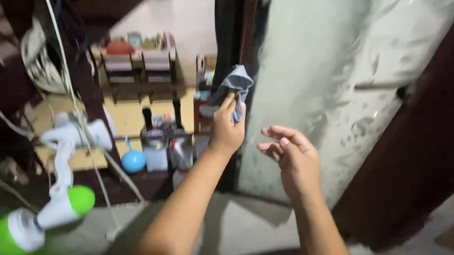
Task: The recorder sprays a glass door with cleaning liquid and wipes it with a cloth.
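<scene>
My left hand is raised and grips a small grey-blue cloth against the dark edge of a pale, smeared panel. The cloth bunches above my fingers. My right hand hovers a little lower and to the right, in front of the panel, fingers apart and holding nothing. Both forearms reach up from the bottom of the view.
A dark frame borders the panel on the right. A white and green device on a jointed arm hangs at the left, with cables above it. Behind, shelves hold tins, bottles and a blue round object.
</scene>
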